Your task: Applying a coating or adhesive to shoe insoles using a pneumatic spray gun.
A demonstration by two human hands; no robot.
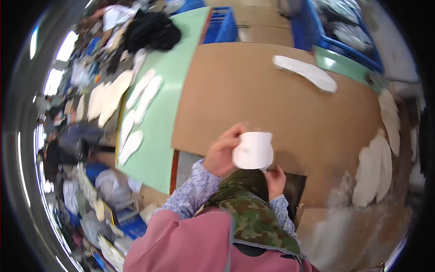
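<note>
In front of my body, over the near edge of the brown board, I hold up a white insole (253, 150), its rounded end facing me and the rest foreshortened or bent out of sight. My left hand (223, 150) pinches its left side, thumb and fingers closed on it. Lower down, my right hand (275, 182) is at the insole's bottom right corner, with its fingers closed around that edge and partly hidden. A single white insole (306, 73) lies on the far right part of the brown board (226, 95).
On the left, a green table (165, 109) carries several white insoles (148, 99) and a black cloth heap (152, 31). More pale insoles (374, 167) lie along the right edge. Blue crates (222, 27) stand beyond the board, one (349, 43) filled with plastic-wrapped goods.
</note>
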